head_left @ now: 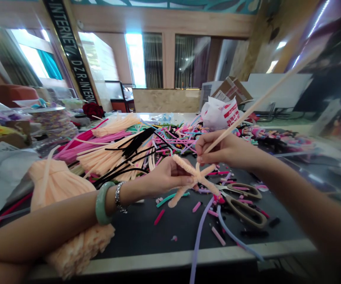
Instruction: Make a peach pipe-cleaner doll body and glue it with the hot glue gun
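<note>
My left hand [166, 175] is closed around a small peach pipe-cleaner figure [192, 176] with several short arms, held just above the dark table [147, 232]. My right hand [222, 150] pinches a long peach pipe cleaner [265, 96] that runs up and to the right; its lower end meets the figure. A green bangle and a silver bracelet sit on my left wrist. Directly below the figure hang lavender and pale blue pipe cleaners [198, 236].
Tan-handled scissors [243, 201] lie right of the figure among several short cut pieces. Bundles of peach, pink and black pipe cleaners [114, 148] cover the table behind. A peach bundle [60, 185] lies under my left forearm. A white plastic bag [219, 112] stands further back.
</note>
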The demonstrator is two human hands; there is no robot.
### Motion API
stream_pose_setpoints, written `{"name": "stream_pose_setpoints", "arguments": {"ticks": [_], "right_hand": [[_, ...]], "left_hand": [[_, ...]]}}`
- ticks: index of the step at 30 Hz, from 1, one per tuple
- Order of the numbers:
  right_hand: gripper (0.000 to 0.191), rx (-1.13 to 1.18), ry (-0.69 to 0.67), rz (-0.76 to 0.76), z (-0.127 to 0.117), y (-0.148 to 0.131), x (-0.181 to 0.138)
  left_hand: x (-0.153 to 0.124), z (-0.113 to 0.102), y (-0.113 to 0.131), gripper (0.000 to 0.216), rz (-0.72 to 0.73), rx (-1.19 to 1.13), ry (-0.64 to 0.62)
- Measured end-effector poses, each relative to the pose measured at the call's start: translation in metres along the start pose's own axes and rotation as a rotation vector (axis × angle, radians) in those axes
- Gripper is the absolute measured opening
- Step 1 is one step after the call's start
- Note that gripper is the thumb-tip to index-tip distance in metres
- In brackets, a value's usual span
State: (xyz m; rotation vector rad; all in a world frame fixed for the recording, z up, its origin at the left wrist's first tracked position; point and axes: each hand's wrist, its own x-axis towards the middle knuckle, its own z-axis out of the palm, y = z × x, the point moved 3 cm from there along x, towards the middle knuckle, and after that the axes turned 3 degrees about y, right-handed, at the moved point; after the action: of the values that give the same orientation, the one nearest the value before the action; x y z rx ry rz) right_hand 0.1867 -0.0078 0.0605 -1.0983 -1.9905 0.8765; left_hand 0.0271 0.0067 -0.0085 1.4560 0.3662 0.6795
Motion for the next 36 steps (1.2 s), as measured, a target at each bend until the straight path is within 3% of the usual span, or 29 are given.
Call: {"name": "stream_pose_setpoints", "arguments": {"ticks": [9, 13, 16, 23, 29, 36], "right_hand": [[0.01, 0.17, 0.096, 0.117, 0.02, 0.025, -0.003], [0.009, 0.283, 0.145, 0.141, 0.026, 0.03, -0.008], [0.007, 0.454, 0.217, 0.167, 0.031, 0.033, -0.012], [0.01, 0.603, 0.415, 0.092, 0.054, 0.042, -0.029], [0.029, 0.164, 0.624, 0.057, 0.06, 0.029, -0.048], [0.031, 0.192, 0.666, 0.022, 0.072, 0.027, -0.06]], "left_hand": [[0.0, 0.0, 0.004, 0.028, 0.114, -0.062, 0.021], [0.0, 0.001, 0.007, 0.024, 0.115, -0.157, 0.096], [0.0, 0.002, 0.01, 0.035, 0.094, -0.229, 0.139], [0.001, 0.0, 0.014, 0.015, 0.062, -0.278, 0.166], [0.002, -0.005, 0.01, 0.015, 0.043, -0.232, 0.211], [0.004, -0.008, 0.008, 0.014, 0.053, -0.19, 0.21]]}}
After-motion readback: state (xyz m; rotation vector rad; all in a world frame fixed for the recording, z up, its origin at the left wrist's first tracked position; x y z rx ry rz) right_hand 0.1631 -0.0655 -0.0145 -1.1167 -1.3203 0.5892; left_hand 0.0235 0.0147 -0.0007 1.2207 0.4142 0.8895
